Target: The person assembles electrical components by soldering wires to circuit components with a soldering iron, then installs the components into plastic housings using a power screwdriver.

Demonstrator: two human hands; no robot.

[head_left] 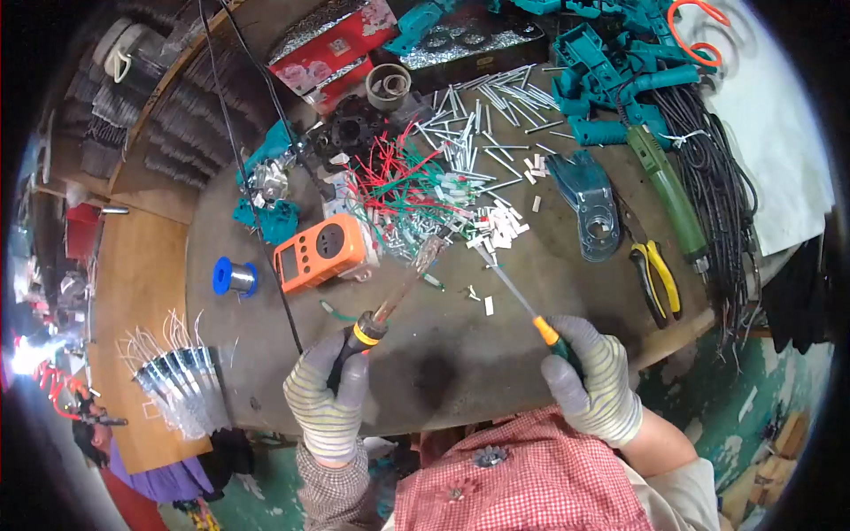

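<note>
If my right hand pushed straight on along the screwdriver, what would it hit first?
The screwdriver in your right hand would probably meet the small white pieces at its tip first, then the red and green wires; the tip's height is unclear.

Just beyond the left grip (326, 394), to its left, a blue spool (237, 278) of silvery wire rests on the worktop (589, 288); farther left lies a bundle of white-wired parts (183, 376). Ahead of that grip lies an orange meter (323, 250). Beyond the right grip (591, 380), to its right, are yellow-and-black pliers (666, 276), a green power tool (666, 190) and dark cables (704, 150). Well ahead of it are a translucent blue cover (586, 199) and teal housings (668, 81).
</note>
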